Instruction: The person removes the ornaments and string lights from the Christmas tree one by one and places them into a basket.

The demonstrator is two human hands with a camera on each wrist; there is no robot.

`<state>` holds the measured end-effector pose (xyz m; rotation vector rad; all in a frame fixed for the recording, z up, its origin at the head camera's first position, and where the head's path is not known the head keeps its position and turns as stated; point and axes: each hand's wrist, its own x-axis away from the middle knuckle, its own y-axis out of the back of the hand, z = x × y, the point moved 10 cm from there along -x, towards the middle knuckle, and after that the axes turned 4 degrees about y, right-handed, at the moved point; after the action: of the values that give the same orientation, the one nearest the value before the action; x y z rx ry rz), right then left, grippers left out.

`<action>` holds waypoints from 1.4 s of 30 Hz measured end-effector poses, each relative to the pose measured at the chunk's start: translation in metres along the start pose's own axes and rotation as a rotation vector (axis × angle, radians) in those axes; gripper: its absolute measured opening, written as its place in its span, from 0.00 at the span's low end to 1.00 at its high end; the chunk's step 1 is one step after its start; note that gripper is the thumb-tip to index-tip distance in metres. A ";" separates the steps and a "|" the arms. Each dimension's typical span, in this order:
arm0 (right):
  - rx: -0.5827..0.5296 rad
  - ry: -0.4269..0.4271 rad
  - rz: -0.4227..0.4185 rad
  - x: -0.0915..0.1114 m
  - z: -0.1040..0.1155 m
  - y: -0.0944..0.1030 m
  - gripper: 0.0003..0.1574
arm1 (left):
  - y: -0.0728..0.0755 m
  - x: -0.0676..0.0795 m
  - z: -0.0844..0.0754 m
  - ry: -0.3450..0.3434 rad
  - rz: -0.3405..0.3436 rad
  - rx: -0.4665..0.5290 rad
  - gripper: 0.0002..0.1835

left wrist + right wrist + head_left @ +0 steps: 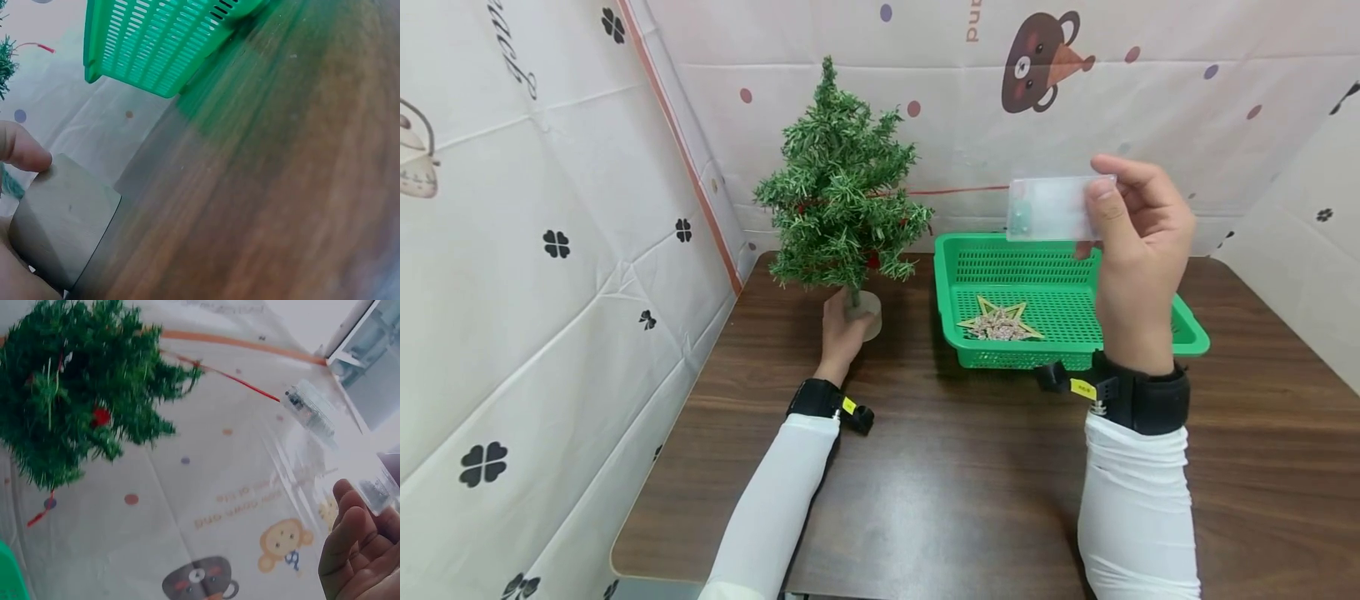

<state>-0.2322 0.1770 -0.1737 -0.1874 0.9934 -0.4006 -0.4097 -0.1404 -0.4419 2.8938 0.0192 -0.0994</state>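
A small artificial Christmas tree stands at the back left of the table. My left hand grips its pale round base; in the left wrist view the thumb lies at the edge of that base. My right hand, raised above the basket, pinches a clear flat plastic piece at its right end between thumb and fingers. A thin red cord stretches from the tree to this plastic piece. In the right wrist view glare washes out the middle of the clear plastic piece.
A green plastic basket sits under my right hand. Inside lie a gold star and a glittery pinkish ornament. The dark wooden table meets patterned cloth walls at the back and left.
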 end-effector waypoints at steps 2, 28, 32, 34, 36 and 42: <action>0.009 -0.003 -0.020 -0.001 -0.002 0.005 0.15 | 0.000 -0.001 -0.001 -0.017 -0.006 -0.005 0.39; -0.144 -0.026 -0.155 -0.010 0.001 0.032 0.15 | 0.007 -0.002 0.004 -0.016 -0.066 0.039 0.48; -0.189 -0.049 -0.157 -0.011 0.001 0.034 0.17 | 0.007 -0.002 0.005 -0.004 -0.063 -0.016 0.46; -0.216 -0.064 -0.160 -0.012 0.001 0.035 0.18 | 0.007 -0.001 0.003 -0.014 -0.058 -0.011 0.47; -0.237 -0.073 -0.166 -0.012 0.001 0.037 0.19 | 0.007 -0.001 -0.001 -0.037 -0.057 -0.013 0.48; -0.269 -0.071 -0.154 -0.013 0.002 0.038 0.20 | 0.004 -0.001 0.000 0.008 -0.016 -0.057 0.47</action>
<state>-0.2270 0.2172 -0.1752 -0.5197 0.9633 -0.3968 -0.4108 -0.1440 -0.4408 2.8379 0.0462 -0.0887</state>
